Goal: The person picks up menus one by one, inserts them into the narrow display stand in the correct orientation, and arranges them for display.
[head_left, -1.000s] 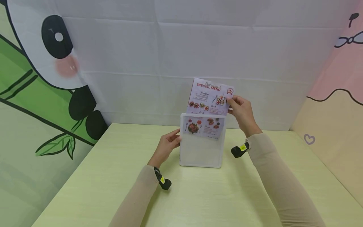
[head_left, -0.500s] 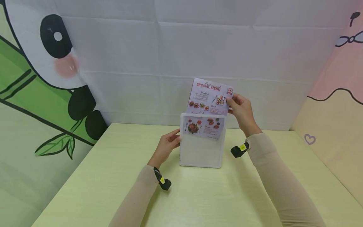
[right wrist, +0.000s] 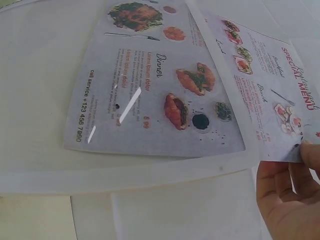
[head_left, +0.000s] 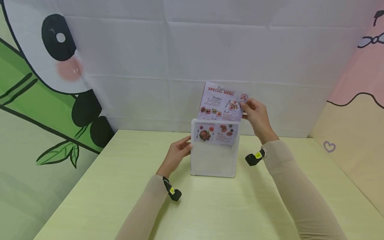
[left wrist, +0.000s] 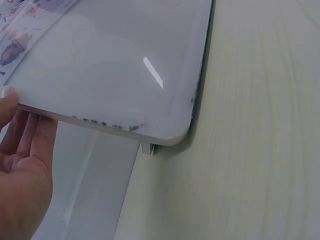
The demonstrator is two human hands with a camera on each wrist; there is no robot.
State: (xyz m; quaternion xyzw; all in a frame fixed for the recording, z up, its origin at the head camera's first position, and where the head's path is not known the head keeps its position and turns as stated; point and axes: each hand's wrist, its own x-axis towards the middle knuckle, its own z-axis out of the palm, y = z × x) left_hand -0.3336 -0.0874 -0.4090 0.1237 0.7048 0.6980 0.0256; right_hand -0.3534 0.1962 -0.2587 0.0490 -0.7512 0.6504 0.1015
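Barely any change from a moment ago: the menu sheet point(head_left: 221, 101) has shifted a touch, half inside the clear stand point(head_left: 214, 160) mid-bench. The right hand point(head_left: 257, 116) pinches its top right corner, while the left hand point(head_left: 177, 154), fingers loose, steadies the stand's left edge. My worry is that pushing skewed could buckle the paper in the slot.

The menu sheet point(head_left: 221, 106) is pale lilac-white with a red "SPECIAL MENU" heading and small red and green food photos. The display stand point(head_left: 213, 160) is frosted clear with a white rim. The table point(head_left: 90, 200) is pale yellow-green woodgrain. Both sleeves point(head_left: 297, 190) are beige.
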